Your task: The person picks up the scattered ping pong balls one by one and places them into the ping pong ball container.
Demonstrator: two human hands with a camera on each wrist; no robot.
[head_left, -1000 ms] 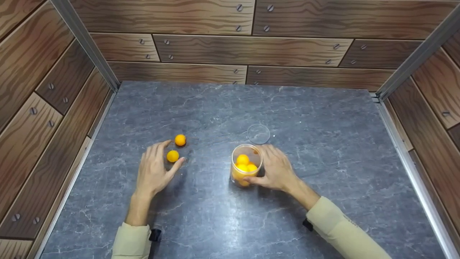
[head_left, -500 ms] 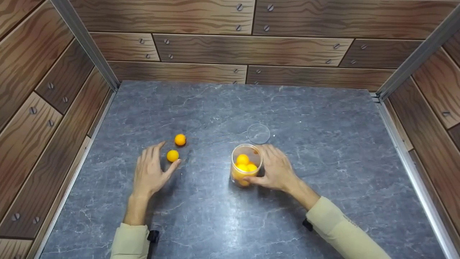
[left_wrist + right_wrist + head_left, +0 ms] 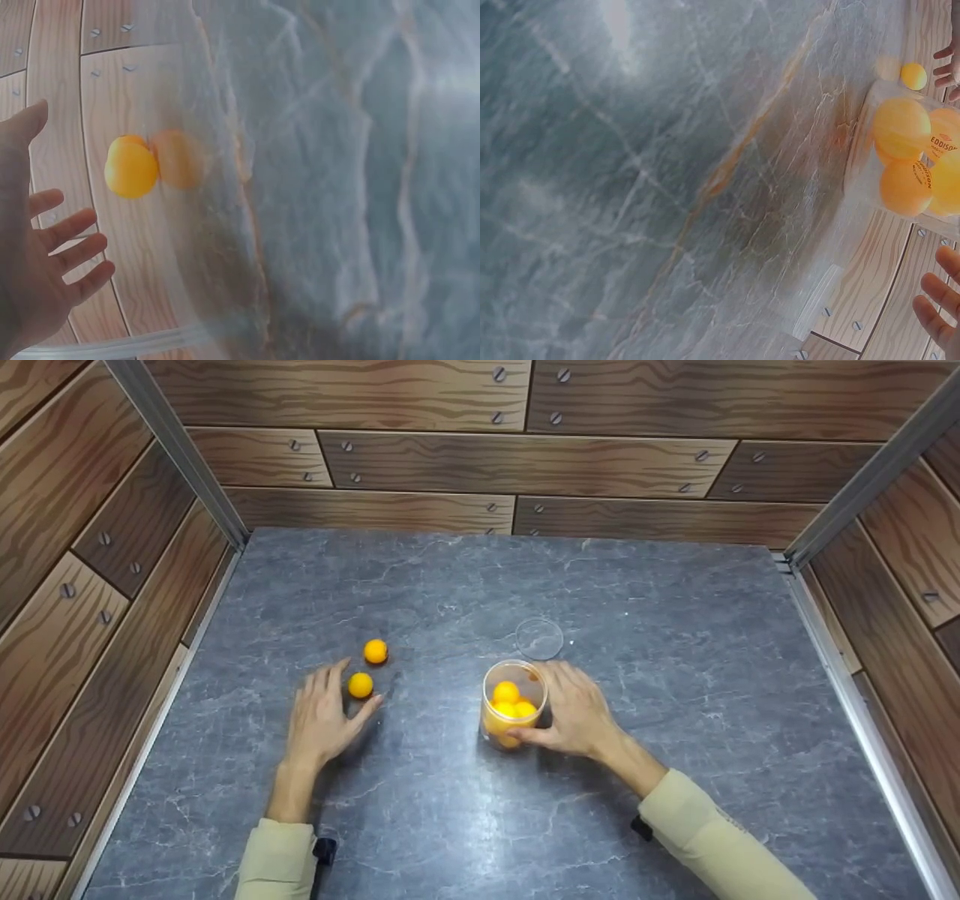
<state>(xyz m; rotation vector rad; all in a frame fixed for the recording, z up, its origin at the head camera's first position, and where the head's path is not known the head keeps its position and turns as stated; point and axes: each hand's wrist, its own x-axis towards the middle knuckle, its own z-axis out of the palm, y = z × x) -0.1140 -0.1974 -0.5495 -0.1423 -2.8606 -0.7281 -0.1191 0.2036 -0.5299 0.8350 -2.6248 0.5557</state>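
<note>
In the head view my left hand (image 3: 321, 718) hovers over the left of the table, thumb and fingers spread beside an orange ping-pong ball (image 3: 361, 685). A gap shows between that ball and the hand in the left wrist view. A second orange ball (image 3: 376, 651) lies just behind the first. My right hand (image 3: 577, 712) holds a clear plastic jar (image 3: 514, 666) from its right side, thumb across the front. The jar stands upright, its mouth uncovered, with several orange balls (image 3: 905, 187) inside bearing dark print. Its far-side fingers are partly hidden behind the jar.
A clear round lid (image 3: 539, 639) lies flat behind the jar. The grey marbled table (image 3: 637, 607) is bounded by wood-patterned walls (image 3: 525, 465) at the back and sides, with metal rails (image 3: 874, 727) along the edges.
My left hand shifted slightly left, away from the near ball, then came partly back toward it. The right hand, jar, lid and loose balls stay in place.
</note>
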